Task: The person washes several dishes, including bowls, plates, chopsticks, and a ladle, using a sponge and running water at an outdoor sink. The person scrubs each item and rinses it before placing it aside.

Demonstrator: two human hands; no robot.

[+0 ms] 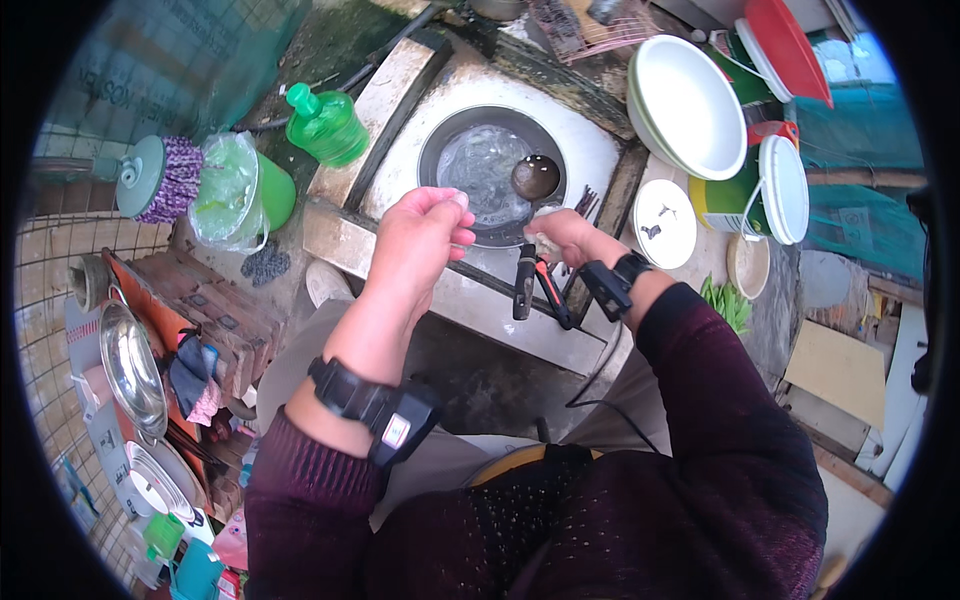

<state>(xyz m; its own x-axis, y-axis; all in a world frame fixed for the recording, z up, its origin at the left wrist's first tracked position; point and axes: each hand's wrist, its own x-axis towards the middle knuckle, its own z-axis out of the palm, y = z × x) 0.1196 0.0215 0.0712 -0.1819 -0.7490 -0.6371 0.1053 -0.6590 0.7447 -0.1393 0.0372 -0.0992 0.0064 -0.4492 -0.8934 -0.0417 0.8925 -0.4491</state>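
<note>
My left hand (424, 225) is raised over the near left rim of a dark metal pan (429, 159) of water. Its thumb and fingers are pinched together; a pale speck shows at the tips, too small to make out. My right hand (574, 234) grips a whitish, crumpled wad (547, 223), perhaps a cloth, at the pan's near right rim. A round ladle-like bowl (535, 178) sits in the cloudy water (480, 169). Below my right hand, a black handle (524, 283) and a black-and-red handle (553, 294) stick out towards me; what they belong to is hidden.
The pan is set in a white-topped stand (390, 180). Left of it are a green bottle (328, 127) and a bag-lined green bucket (276, 191). At right stand a white basin (690, 105), a white lid (664, 223) and green leaves (725, 304). A cable (600, 375) hangs near my leg.
</note>
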